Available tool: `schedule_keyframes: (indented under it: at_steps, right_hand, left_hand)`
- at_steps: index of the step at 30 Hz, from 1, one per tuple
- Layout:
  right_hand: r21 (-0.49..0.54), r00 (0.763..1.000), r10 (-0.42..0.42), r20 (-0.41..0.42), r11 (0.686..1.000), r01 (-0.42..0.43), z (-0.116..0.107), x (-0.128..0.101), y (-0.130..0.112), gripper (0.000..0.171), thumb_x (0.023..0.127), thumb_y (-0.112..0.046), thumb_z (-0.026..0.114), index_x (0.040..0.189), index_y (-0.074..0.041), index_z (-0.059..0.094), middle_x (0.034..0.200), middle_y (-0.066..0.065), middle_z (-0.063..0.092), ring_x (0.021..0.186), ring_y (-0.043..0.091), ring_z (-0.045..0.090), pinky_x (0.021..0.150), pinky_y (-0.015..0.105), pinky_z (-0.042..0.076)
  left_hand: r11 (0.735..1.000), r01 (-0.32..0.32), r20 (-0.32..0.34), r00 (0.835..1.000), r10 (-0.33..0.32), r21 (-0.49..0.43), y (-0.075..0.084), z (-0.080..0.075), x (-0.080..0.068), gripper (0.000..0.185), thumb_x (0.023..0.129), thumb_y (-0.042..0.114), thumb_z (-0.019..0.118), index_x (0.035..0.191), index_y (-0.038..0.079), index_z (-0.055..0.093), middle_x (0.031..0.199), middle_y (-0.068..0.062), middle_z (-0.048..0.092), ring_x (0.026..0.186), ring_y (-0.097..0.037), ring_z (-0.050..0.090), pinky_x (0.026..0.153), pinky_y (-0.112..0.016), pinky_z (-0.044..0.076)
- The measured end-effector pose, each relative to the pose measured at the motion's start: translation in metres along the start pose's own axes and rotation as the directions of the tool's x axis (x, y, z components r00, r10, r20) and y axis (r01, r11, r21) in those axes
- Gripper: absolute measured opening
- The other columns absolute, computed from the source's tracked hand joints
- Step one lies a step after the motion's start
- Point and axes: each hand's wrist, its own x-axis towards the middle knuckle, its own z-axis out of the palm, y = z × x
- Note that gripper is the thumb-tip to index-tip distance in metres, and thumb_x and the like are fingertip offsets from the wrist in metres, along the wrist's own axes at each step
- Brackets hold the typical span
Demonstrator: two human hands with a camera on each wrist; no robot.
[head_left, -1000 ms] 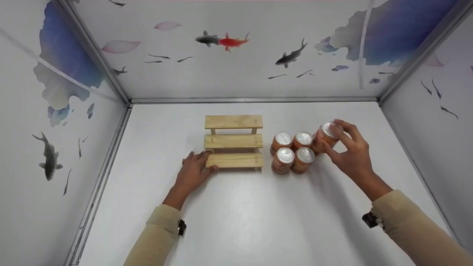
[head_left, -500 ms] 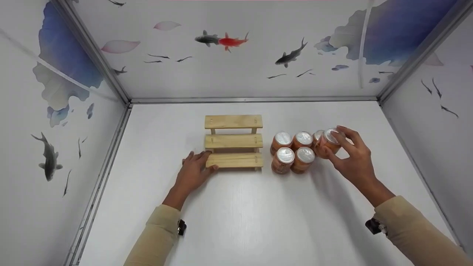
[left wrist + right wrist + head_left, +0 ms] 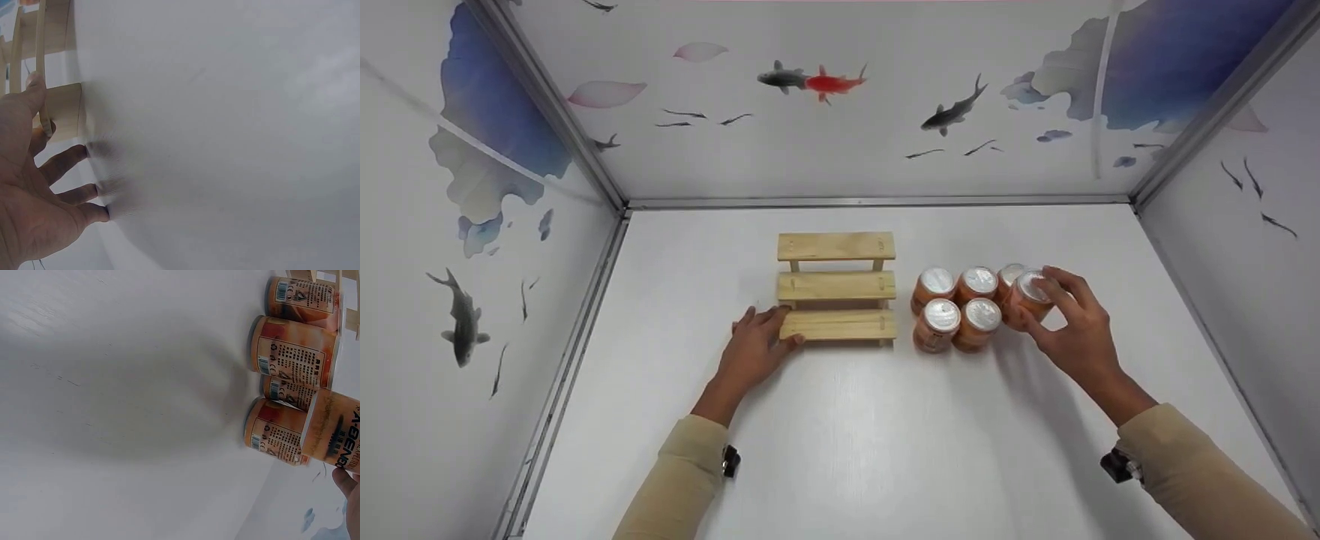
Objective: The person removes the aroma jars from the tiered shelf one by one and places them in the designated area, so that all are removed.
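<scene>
My right hand (image 3: 1076, 330) grips an orange can (image 3: 1024, 306) with a silver lid, thumb on one side and fingers on the other. In the right wrist view this held can (image 3: 332, 430) tilts and is raised off the table, overlapping a standing can (image 3: 275, 430). Several matching cans (image 3: 935, 337) stand upright in a tight group to its left. A three-step wooden rack (image 3: 837, 326) stands left of the cans. My left hand (image 3: 751, 352) pinches the left end of its lowest board between thumb and index finger; in the left wrist view, the other fingers (image 3: 70, 163) reach down to the table.
The white table (image 3: 840, 450) is bounded at the back by a wall (image 3: 855, 150) printed with fish and petals. Side walls (image 3: 405, 315) rise left and right, with metal rails along the corners.
The right hand has brought the held can a little toward me and slightly right, uncovering the lid of another can behind it. The left hand and rack have stayed put.
</scene>
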Motion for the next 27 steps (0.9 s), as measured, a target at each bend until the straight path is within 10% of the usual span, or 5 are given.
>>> schedule_keyframes:
  at_steps: [27]
  right_hand:
    - [0.052, 0.998, 0.069, 0.008, 0.996, -0.070, 0.037, -0.040, 0.022, 0.051, 0.080, 0.011, 0.092, 0.126, 0.007, 0.071, 0.139, 0.030, 0.065, 0.131, 0.046, 0.067, 0.110, -0.002, 0.036]
  left_hand:
    - [1.000, -0.009, -0.007, 1.000, 0.009, 0.003, 0.001, 0.000, -0.002, 0.076, 0.106, 0.063, 0.064, 0.165, 0.014, 0.054, 0.170, -0.018, 0.053, 0.164, -0.057, 0.030, 0.128, -0.081, 0.026]
